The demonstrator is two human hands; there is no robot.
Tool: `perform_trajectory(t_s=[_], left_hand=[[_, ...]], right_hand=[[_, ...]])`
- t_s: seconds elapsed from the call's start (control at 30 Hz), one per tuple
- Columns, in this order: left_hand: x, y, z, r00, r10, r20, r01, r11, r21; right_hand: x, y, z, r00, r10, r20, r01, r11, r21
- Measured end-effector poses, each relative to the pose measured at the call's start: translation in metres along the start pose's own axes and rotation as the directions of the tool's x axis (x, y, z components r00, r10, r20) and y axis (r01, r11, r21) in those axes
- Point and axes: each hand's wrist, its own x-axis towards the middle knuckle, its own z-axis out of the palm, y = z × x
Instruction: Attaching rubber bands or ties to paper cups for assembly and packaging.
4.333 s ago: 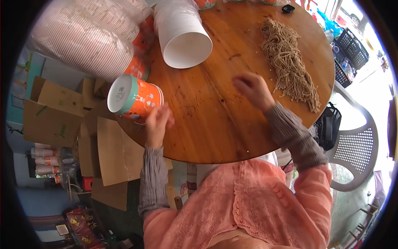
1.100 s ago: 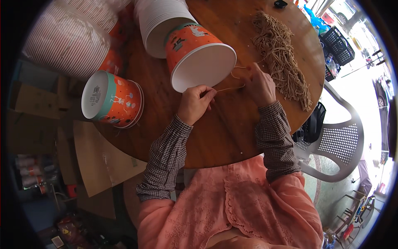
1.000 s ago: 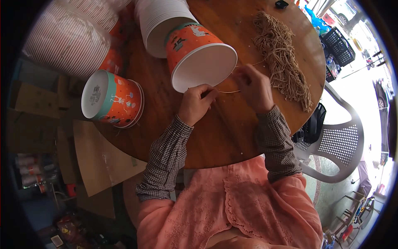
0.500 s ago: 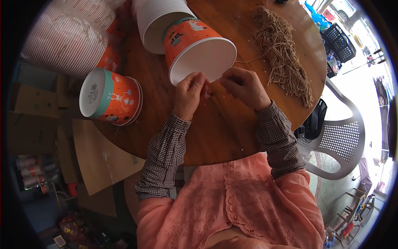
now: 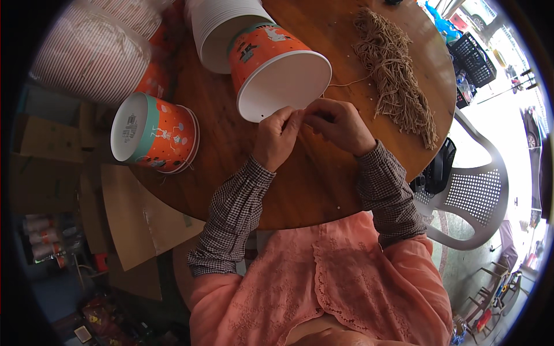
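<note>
An orange paper bucket (image 5: 277, 69) with a white inside lies on its side near the middle of the round wooden table (image 5: 323, 184), its open mouth turned toward the person. Both hands meet at the near edge of its rim: the left hand (image 5: 278, 137) has its fingertips pinched together right at the rim, and the right hand (image 5: 339, 124) is closed in a pinch just beside it, the two touching. A thin tan string (image 5: 346, 84) runs from the hands along the rim toward a heap of tan cords (image 5: 393, 69) lying on the table's right side. Behind the bucket a stack of white buckets (image 5: 222, 26) lies on its side. To the left, another orange bucket (image 5: 153, 134) lies on its side at the table's edge, its white base showing. A white plastic chair (image 5: 482, 199) stands at the right, and flattened cardboard (image 5: 133, 213) lies on the floor to the left
</note>
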Motion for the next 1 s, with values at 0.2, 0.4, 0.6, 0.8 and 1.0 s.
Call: perform_trajectory(t_s=[0.2,0.4,0.6,0.8,1.0], left_hand=[[0.000,-0.005,0.002,0.999,0.039,-0.028,-0.038,0.999,0.030],[-0.001,-0.008,0.002,0.999,0.042,-0.025,-0.042,0.999,-0.008],[0.001,-0.008,0.004,0.994,0.080,-0.071,-0.080,0.997,0.004],[-0.002,-0.001,0.006,0.997,0.071,-0.019,-0.069,0.993,0.098],[0.004,0.004,0.010,0.941,0.336,-0.049,-0.315,0.918,0.239]], right_hand=[[0.000,0.002,0.001,1.000,0.005,-0.019,-0.005,1.000,-0.008],[0.000,-0.001,0.002,0.999,0.007,-0.044,-0.008,1.000,-0.018],[0.000,0.005,0.002,0.998,0.001,-0.063,-0.003,0.999,-0.039],[0.000,0.006,-0.009,0.997,-0.015,-0.074,0.013,0.999,-0.036],[0.031,0.011,-0.030,0.697,-0.245,-0.674,0.408,0.909,0.091]])
